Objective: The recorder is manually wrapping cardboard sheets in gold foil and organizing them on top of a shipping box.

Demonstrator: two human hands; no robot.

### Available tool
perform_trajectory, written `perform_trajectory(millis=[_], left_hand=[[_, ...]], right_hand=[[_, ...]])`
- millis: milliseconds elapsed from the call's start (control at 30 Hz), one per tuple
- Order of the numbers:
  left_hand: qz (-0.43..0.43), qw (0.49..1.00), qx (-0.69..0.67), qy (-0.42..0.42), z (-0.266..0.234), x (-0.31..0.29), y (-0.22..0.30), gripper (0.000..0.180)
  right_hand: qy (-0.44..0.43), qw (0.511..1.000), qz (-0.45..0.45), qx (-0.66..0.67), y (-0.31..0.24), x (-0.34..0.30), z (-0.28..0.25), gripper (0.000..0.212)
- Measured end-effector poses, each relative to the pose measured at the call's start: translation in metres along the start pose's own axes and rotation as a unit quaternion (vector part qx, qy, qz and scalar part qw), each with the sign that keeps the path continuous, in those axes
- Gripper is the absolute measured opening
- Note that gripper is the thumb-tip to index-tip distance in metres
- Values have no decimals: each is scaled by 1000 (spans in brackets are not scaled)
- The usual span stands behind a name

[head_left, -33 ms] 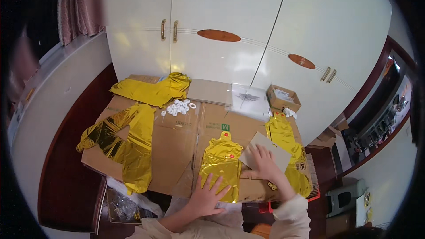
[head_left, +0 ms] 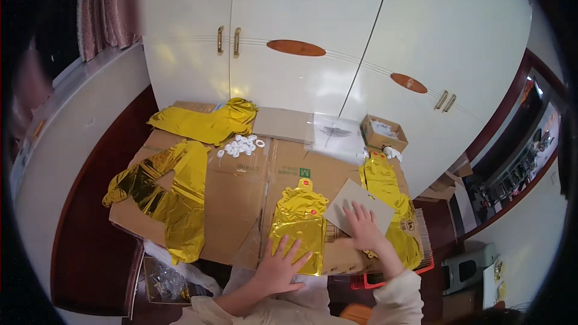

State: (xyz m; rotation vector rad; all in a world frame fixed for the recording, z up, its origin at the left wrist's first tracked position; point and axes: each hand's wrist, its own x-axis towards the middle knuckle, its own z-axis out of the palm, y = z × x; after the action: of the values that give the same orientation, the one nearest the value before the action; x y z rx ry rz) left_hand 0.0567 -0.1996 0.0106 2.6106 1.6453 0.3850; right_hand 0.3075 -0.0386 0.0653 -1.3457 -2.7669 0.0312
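My left hand (head_left: 279,269) lies flat, fingers spread, over the near end of a deflated gold foil balloon (head_left: 298,219). This balloon has scalloped tabs and small red spots at its far end. To its right my right hand (head_left: 368,232) rests with fingers apart on a grey-beige cardboard sheet (head_left: 343,204), which sits at an angle. Beyond that sheet, more gold foil balloons (head_left: 381,180) run down the right side. Beneath everything is a brown cardboard surface (head_left: 235,210). Part of a small gold piece shows by my right wrist.
Gold foil (head_left: 189,204) drapes over the left edge, and another gold bundle (head_left: 192,125) lies at the back left. Near it is a pile of white rings (head_left: 241,145). A small open carton (head_left: 384,138) stands at the back right, before white cabinet doors (head_left: 289,12).
My right hand has shifted slightly right and toward me on the cardboard sheet. My left hand stays on the gold foil balloon.
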Motion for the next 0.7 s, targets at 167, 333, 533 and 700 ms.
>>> perform_trajectory(millis=[167, 333, 533, 700], left_hand=[[5, 1000, 9, 9, -1, 2, 3, 87], [6, 999, 30, 10, 2, 1, 3, 88], [13, 998, 51, 21, -1, 2, 6, 87], [27, 998, 55, 31, -8, 2, 7, 85]], right_hand=[[34, 996, -15, -78, 22, -50, 16, 70], [128, 975, -95, -155, 29, -44, 37, 55], [181, 947, -69, -256, 17, -35, 14, 52], [218, 940, -51, -258, 15, -36, -10, 44]])
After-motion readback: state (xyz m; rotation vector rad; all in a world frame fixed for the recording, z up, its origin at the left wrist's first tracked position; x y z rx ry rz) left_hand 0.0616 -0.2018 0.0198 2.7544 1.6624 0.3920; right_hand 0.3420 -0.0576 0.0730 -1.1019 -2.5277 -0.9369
